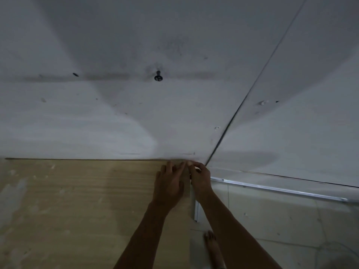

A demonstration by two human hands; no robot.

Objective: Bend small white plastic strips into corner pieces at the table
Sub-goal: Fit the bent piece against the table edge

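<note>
A bare foot [210, 241] shows below. The strip [195, 208] runs up the panel [77, 200] edge between the forearms, its top hidden. Left hand [170, 184] presses flat on the panel; right hand [200, 177] curls at the corner, grip unclear. In this dim light the strip may kink off-corner or spring loose

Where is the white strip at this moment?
In the head view, the white strip runs along the right edge of the wooden panel, just right of centre, below the left hand and the right hand, which hides its top end.
</note>
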